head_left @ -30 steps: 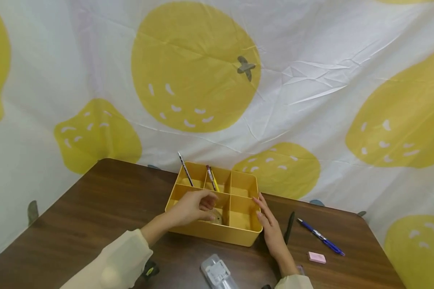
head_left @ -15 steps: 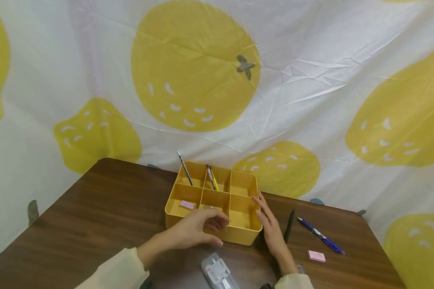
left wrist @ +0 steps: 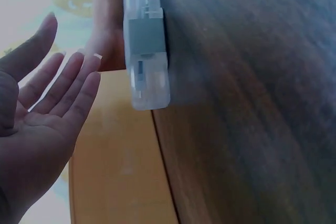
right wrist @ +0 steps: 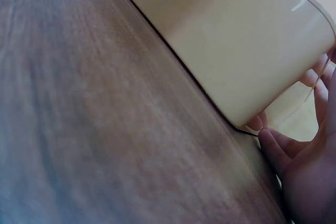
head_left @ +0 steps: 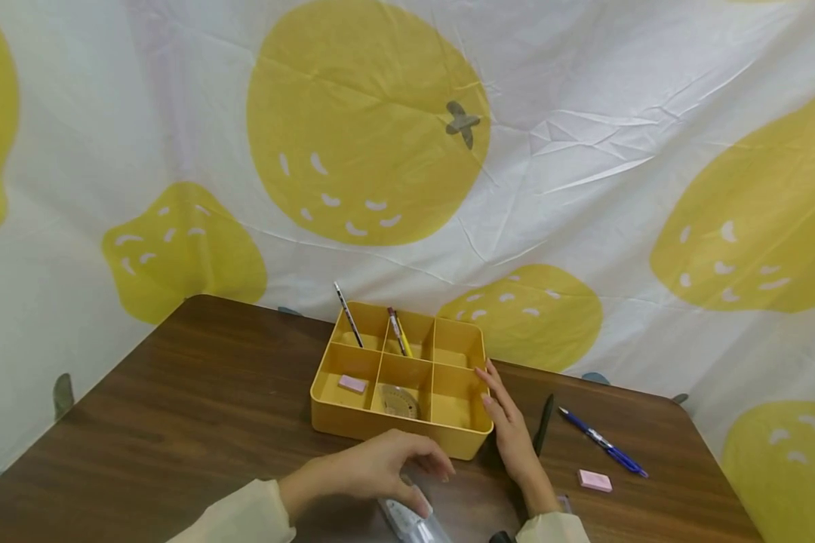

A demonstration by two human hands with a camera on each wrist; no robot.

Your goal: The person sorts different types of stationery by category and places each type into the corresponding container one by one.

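Note:
My left hand (head_left: pixel 394 469) is in front of the yellow six-compartment organizer (head_left: pixel 401 434), fingers loosely bent and holding nothing. Under that hand, partly covered, a clear plastic case (head_left: pixel 414 528) lies on the table; the left wrist view shows a grey band around this case (left wrist: pixel 147 35). On the organizer's right side, my right hand (head_left: pixel 512 437) rests its fingers against the wall and rim. A clear protractor (head_left: pixel 399 403) sits in the front middle compartment, and a pink eraser (head_left: pixel 352 384) in the front left one. The back compartments hold a pencil (head_left: pixel 349 315) and two pens (head_left: pixel 398 332).
Right of my right hand, a black pen (head_left: pixel 544 426), a blue pen (head_left: pixel 604 443) and another pink eraser (head_left: pixel 595 481) lie on the brown wooden table (head_left: pixel 197 392). A lemon-print cloth (head_left: pixel 570 188) hangs behind the table.
My left hand has drawn back from the front middle compartment toward the clear case, uncovering the protractor and the eraser in the organizer. The right hand stays where it was.

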